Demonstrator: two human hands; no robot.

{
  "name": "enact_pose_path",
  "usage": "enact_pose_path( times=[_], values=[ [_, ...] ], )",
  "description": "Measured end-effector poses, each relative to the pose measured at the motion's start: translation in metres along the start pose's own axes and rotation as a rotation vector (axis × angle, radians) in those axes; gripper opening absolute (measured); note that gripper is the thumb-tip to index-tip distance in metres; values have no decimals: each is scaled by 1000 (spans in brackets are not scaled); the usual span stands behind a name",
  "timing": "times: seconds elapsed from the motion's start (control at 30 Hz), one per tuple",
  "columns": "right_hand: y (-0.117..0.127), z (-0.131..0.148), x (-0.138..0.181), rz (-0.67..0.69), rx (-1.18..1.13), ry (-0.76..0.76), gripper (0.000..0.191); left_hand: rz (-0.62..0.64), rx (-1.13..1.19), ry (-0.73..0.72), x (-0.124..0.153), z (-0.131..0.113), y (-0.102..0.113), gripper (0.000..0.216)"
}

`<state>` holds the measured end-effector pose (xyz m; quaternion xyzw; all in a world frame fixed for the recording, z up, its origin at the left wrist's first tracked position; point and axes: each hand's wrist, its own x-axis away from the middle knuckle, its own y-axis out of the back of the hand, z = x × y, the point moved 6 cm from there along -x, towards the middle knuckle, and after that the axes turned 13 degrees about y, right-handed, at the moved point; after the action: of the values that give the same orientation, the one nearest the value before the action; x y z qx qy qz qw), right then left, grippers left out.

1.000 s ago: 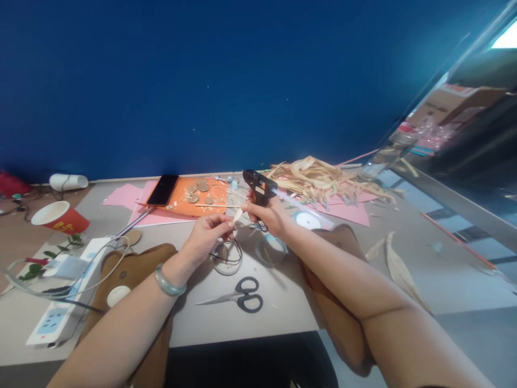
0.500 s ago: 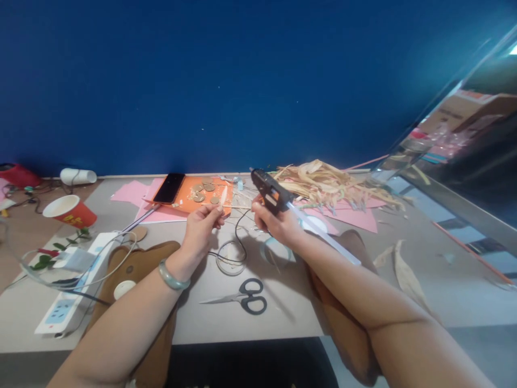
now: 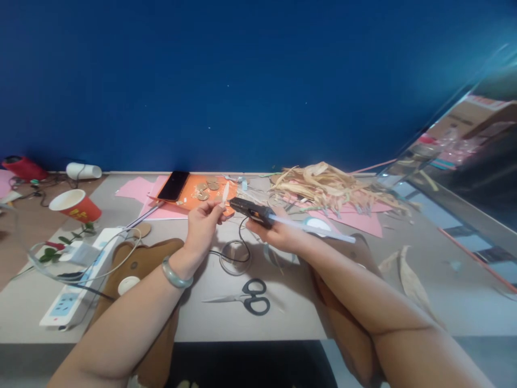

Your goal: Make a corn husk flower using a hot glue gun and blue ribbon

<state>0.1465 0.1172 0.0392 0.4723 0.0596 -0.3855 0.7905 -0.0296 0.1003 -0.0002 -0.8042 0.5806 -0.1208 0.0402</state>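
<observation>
My left hand [image 3: 202,225] pinches a small pale leaf-shaped strip [image 3: 225,192], held upright above the table. A green bangle [image 3: 174,275] circles that wrist. My right hand [image 3: 278,233] grips a black hot glue gun [image 3: 251,209] tipped level, its nozzle pointing left at the base of the strip. A clear glue stick [image 3: 319,230] sticks out of the gun's back to the right. The gun's black cord [image 3: 239,240] loops down onto the table between my hands.
Black scissors [image 3: 246,297] lie near the front edge. An orange sheet [image 3: 189,200] holds a phone [image 3: 173,185] and brown discs. Dried husk strips [image 3: 331,186] are piled at back right. A red paper cup [image 3: 75,205] and white power strip [image 3: 72,293] sit left.
The glue gun has swung down from upright to level, its nozzle now at the strip. My left hand lifted the strip a little up and away from me.
</observation>
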Motion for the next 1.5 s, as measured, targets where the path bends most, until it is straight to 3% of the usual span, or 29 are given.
enact_pose_path(
  times=[0.37, 1.5],
  values=[
    [-5, -2, 0, 64, 17, -27, 23, -53, -76, -61, 0, 0, 2, 23],
    [-5, -4, -2, 20, -27, -16, 25, -42, -74, -46, 3, -2, -1, 18]
  ],
)
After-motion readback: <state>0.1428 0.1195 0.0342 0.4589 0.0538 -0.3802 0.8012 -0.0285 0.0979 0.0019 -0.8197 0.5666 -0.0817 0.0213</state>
